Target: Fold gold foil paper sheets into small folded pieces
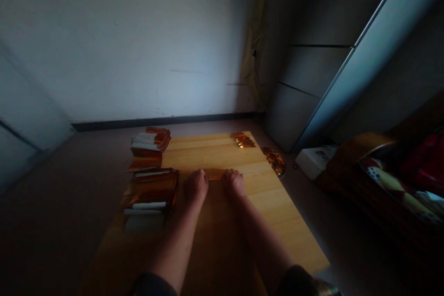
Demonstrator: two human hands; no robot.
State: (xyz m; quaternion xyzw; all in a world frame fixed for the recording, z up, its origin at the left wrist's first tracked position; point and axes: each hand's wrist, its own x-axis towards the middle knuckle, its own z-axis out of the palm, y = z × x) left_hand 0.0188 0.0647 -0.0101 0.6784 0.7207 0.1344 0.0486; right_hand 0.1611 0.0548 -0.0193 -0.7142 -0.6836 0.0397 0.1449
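My left hand [196,186] and my right hand [233,183] rest side by side on a pale wooden board [263,180], with their fingers curled. A strip of orange-gold foil [214,174] lies between them, and both hands grip its ends. To the left of my left hand sits a stack of orange foil sheets with white strips [154,187]. Beyond it lies a second foil stack [151,141]. A small heap of gold foil scraps [243,139] lies at the board's far edge.
Crumpled gold foil on a round dish [274,161] sits on the floor right of the board. Farther right are a white box [315,161] and a wooden-framed bed with patterned bedding [398,180]. A wall with dark skirting [163,121] stands behind the board.
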